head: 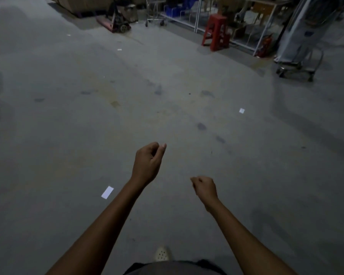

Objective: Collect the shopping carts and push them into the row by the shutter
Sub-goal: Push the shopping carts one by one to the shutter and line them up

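Stained grey concrete floor (68, 135), silver wire shopping cart (155, 18) at its far edge, well ahead of left hand (147, 163), right hand (205, 188), both loosely curled, empty.

Both bare arms reach forward, left hand (147, 163) and right hand (205, 188) loosely curled, holding nothing.

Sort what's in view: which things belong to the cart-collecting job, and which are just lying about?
Job: what looks like a shopping cart, far off by the shelving; left hand and right hand, both loosely curled, holding nothing.
Lying about: red stool; pallet jack; platform trolley; paper scraps on the floor.
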### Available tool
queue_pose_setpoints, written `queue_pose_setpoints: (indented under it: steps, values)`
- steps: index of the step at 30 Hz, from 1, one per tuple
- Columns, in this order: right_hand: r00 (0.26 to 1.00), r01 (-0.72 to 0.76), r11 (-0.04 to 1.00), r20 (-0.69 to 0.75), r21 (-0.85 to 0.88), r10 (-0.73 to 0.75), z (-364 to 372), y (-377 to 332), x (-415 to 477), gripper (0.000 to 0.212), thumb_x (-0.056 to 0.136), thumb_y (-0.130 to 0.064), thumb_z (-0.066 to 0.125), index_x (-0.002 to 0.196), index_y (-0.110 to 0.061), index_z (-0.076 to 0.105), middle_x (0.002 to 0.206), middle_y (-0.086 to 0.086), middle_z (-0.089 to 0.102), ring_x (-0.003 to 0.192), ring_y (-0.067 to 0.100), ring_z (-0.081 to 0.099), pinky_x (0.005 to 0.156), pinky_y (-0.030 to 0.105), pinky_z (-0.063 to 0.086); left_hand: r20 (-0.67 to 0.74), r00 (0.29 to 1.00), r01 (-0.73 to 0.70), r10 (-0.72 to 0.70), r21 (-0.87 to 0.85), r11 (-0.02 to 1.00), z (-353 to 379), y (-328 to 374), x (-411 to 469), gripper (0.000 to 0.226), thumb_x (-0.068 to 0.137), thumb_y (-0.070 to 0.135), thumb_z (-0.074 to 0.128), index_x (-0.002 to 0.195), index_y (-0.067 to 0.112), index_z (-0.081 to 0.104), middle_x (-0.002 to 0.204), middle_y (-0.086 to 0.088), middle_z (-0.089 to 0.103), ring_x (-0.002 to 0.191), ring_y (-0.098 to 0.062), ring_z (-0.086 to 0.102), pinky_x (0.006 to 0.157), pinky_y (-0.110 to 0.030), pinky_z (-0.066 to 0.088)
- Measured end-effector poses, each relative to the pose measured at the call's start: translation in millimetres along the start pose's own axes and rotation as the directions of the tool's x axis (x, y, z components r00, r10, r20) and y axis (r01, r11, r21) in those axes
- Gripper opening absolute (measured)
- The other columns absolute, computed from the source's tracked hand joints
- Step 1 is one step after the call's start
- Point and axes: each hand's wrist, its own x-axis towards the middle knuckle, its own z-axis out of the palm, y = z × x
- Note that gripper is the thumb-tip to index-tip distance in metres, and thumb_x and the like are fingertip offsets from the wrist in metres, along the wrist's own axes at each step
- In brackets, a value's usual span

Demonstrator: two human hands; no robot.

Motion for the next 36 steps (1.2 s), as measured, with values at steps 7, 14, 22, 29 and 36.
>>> queue_pose_setpoints:
  steps: [7,14,22,29,36]
  values:
    - [0.959,0.283,0.943,-0.075,0.176,-0.274,-22,-147,117,0.047,0.086,-0.041,0.063,0.055,-0.021,0.034,0.054,0.005,0.032,0.051,0.015,0.031,0.056,0.031,0.027,0.188,0.921,0.289,-0.342,0.261,0.921,62,-114,98,0.043,0.096,0.029,0.065,0.062,0.018,0.041,0.057,0.002,0.043,0.054,-0.013,0.043,0.057,-0.031,0.034]
    - [0.815,0.568,0.755,-0.092,0.328,-0.573,-66,-271,245,0.057,0.093,-0.032,0.062,0.054,-0.004,0.030,0.053,0.025,0.026,0.046,0.020,0.025,0.048,0.036,0.026,0.382,0.683,0.418,-0.622,0.494,0.762,130,-229,217,0.034,0.097,0.037,0.062,0.074,0.015,0.052,0.073,-0.005,0.058,0.069,-0.022,0.057,0.070,-0.040,0.052]
    - [0.840,0.538,0.798,-0.085,0.272,-0.537,-92,-336,467,0.056,0.093,-0.027,0.061,0.051,-0.026,0.025,0.049,-0.012,0.020,0.046,0.005,0.020,0.051,0.027,0.024,0.311,0.722,0.429,-0.618,0.499,0.753,198,-226,439,0.029,0.099,0.034,0.061,0.076,0.016,0.054,0.078,-0.009,0.063,0.071,-0.021,0.057,0.072,-0.037,0.050]
    - [0.921,0.389,0.915,0.027,-0.104,-0.389,-50,-329,675,0.057,0.095,-0.019,0.064,0.054,-0.024,0.025,0.050,-0.007,0.021,0.045,0.007,0.022,0.052,0.031,0.020,-0.006,0.999,0.043,-0.044,0.284,0.958,202,-145,649,0.036,0.091,0.042,0.054,0.071,0.012,0.055,0.070,-0.002,0.055,0.067,-0.018,0.055,0.063,-0.038,0.047]
    - [0.969,0.230,0.911,0.167,-0.343,-0.182,15,-301,879,0.051,0.098,-0.021,0.058,0.055,-0.023,0.032,0.052,-0.001,0.032,0.048,0.013,0.032,0.052,0.030,0.020,-0.239,0.907,-0.319,0.347,0.149,0.936,171,-132,842,0.030,0.097,0.022,0.056,0.075,0.002,0.059,0.075,-0.006,0.056,0.070,-0.021,0.056,0.062,-0.027,0.045]
